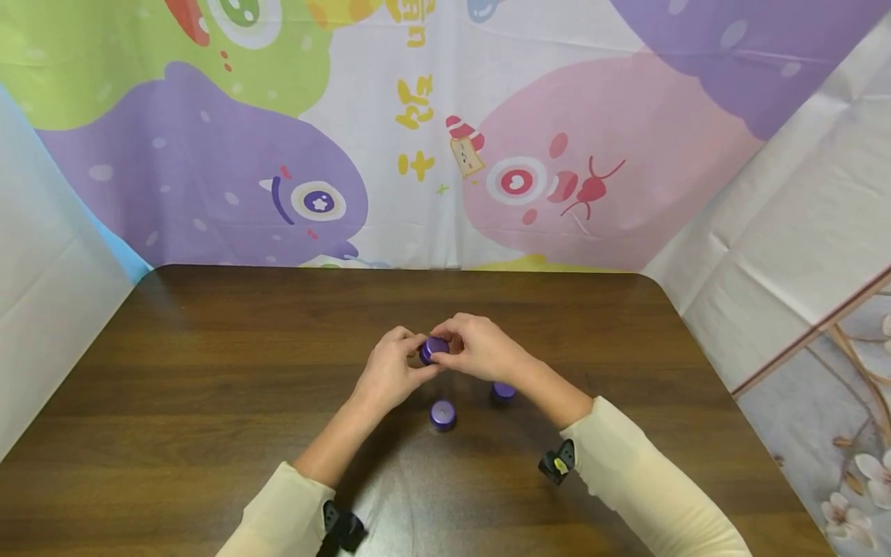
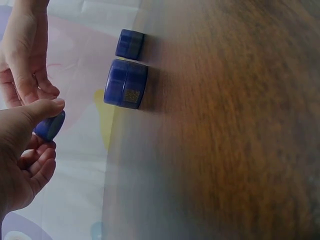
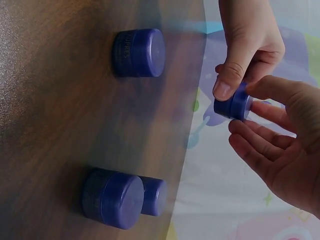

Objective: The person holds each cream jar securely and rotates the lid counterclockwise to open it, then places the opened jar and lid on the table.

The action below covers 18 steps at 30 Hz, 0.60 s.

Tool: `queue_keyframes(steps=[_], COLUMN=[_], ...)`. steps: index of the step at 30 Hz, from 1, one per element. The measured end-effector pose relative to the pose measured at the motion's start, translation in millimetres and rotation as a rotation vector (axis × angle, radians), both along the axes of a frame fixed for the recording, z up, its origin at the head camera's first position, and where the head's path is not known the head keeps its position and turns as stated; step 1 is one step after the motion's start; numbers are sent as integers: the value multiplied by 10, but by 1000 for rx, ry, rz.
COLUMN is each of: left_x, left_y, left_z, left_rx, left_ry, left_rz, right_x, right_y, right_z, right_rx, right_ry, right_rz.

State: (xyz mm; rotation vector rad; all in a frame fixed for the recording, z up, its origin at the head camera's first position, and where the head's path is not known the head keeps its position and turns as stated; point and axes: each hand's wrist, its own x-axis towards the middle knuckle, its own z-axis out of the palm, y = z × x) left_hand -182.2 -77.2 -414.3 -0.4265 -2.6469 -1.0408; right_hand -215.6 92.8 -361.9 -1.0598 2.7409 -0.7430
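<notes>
A small purple jar (image 1: 435, 350) is held up between both hands above the table. My left hand (image 1: 390, 371) grips its lower part between thumb and fingers. My right hand (image 1: 482, 348) holds the lid end, thumb on one side and fingers on the other. In the right wrist view the held jar (image 3: 232, 106) lies tilted, its lid facing the right palm. Below the hands, another purple jar (image 1: 442, 415) stands upright with its lid on. A further jar (image 1: 503, 391) is partly covered by the right forearm.
The right wrist view has a lone jar (image 3: 139, 52) and, apart from it, a larger-looking jar (image 3: 114, 198) overlapping a smaller-looking one (image 3: 154, 196). All stand on the dark wooden table (image 1: 209, 402). A cartoon-printed curtain (image 1: 411, 224) hangs behind the table's far edge.
</notes>
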Motion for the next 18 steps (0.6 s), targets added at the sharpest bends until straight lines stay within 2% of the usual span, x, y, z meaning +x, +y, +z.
queue_keyframes(steps=[4, 10, 18], left_x=[9, 20, 29], left_y=[-11, -7, -12], left_z=[3, 7, 14], left_rx=[1, 1, 13], left_ry=[1, 4, -8], left_rz=[4, 4, 4], right_x=[6, 5, 7], right_y=[-3, -16, -17], right_z=[2, -9, -9], right_rx=[-27, -30, -20], right_ry=[-14, 9, 14], right_rz=[35, -33, 28])
